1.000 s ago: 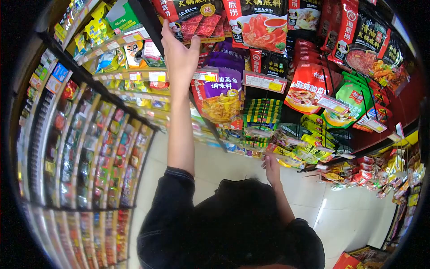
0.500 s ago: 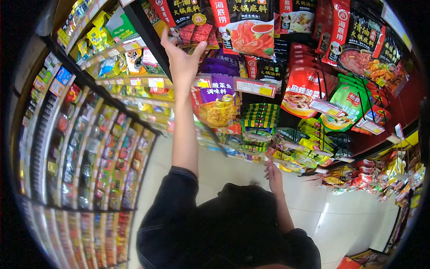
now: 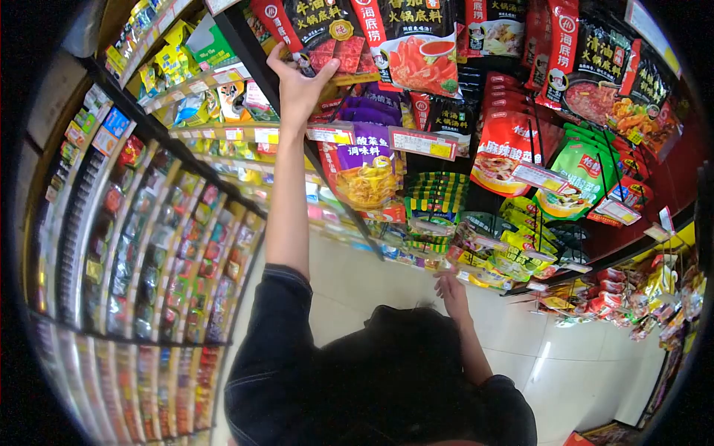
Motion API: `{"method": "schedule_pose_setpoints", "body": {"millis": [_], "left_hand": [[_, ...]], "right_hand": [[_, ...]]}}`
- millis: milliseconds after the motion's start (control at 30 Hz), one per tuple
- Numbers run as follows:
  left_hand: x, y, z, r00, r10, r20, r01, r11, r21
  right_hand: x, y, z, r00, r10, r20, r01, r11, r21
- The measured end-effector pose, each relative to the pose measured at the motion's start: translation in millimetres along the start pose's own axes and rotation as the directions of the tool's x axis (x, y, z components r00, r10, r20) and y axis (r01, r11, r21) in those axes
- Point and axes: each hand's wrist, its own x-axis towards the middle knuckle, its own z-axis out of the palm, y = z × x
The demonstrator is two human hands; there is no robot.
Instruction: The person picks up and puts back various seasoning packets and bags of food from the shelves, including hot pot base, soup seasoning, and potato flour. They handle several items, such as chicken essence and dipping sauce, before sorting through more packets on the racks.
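Observation:
My left hand (image 3: 299, 93) is raised to the upper hanging row. It grips a black-and-red hot pot base packet (image 3: 338, 52) by its lower left corner, the thumb across the front and the fingers at the left edge, partly hidden. Beside that packet hangs another hot pot base packet (image 3: 416, 56) with a tomato picture. Below are purple pickled-fish seasoning packets (image 3: 364, 167). My right hand (image 3: 452, 293) hangs low, holding nothing, its fingers loosely bent and slightly apart, near the yellow-green packets (image 3: 520, 253) of the lowest row.
Red packets (image 3: 506, 145) and green packets (image 3: 576, 171) hang on hooks to the right, with price tags (image 3: 424, 143) in front. Shelves (image 3: 160, 245) of small packaged goods curve along the left. Pale floor tiles (image 3: 349, 275) lie below.
The view has shifted slightly. My left hand stays at the packet's lower corner, which now leans a little more. My right hand hangs in nearly the same place.

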Motion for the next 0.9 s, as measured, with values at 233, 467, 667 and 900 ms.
{"method": "schedule_pose_setpoints", "body": {"millis": [233,467,667,900], "left_hand": [[-29.1,53.3,-4.5,0.989,-0.034,-0.143,0.001,0.974,-0.226],[-57.0,143.6,-66.9,0.994,0.000,-0.112,-0.042,0.925,-0.377],[-117.9,120.7,-130.4,0.992,0.123,0.027,-0.122,0.991,-0.058],[-320.9,44.2,-74.5,0.849,-0.246,0.467,0.450,0.800,-0.396]], "right_hand": [[1.3,-3.9,-1.3,1.000,-0.019,0.002,0.019,0.999,-0.050],[8.3,-8.4,-0.9,1.000,-0.007,-0.009,0.006,0.997,-0.075],[18.2,-29.0,7.5,0.997,-0.028,0.079,0.030,0.999,-0.023],[19.7,-134.3,-20.2,0.968,-0.245,-0.046,0.228,0.799,0.557]]}}
